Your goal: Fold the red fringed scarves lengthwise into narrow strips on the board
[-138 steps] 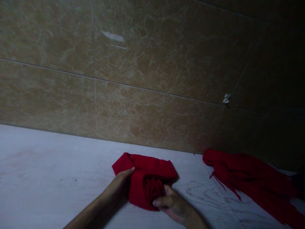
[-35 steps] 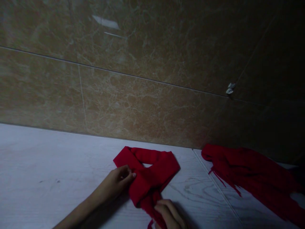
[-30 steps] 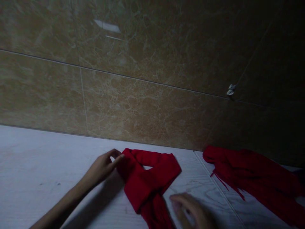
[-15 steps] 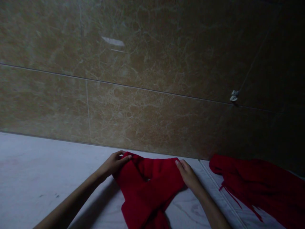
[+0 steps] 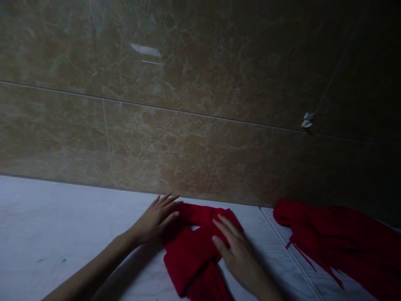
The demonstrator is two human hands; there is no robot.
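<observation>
A red folded scarf (image 5: 192,255) lies on the pale wood-grain surface (image 5: 62,225) close to the wall. My left hand (image 5: 156,217) rests flat on the scarf's upper left corner, fingers stretched out. Over the scarf's right side lies my right hand (image 5: 236,251), also flat with its fingers extended. Neither hand grips the cloth. The scarf's lower end runs out of view at the bottom edge.
A second red scarf (image 5: 338,242) with a fringe lies spread at the right, beyond a seam in the surface. A brown marble-tiled wall (image 5: 200,125) rises directly behind. A small white clip (image 5: 307,120) sits on a tile joint.
Both hands have let go of the scarf's upper corners and now lie flat on it. The right hand has shifted left and down onto the cloth.
</observation>
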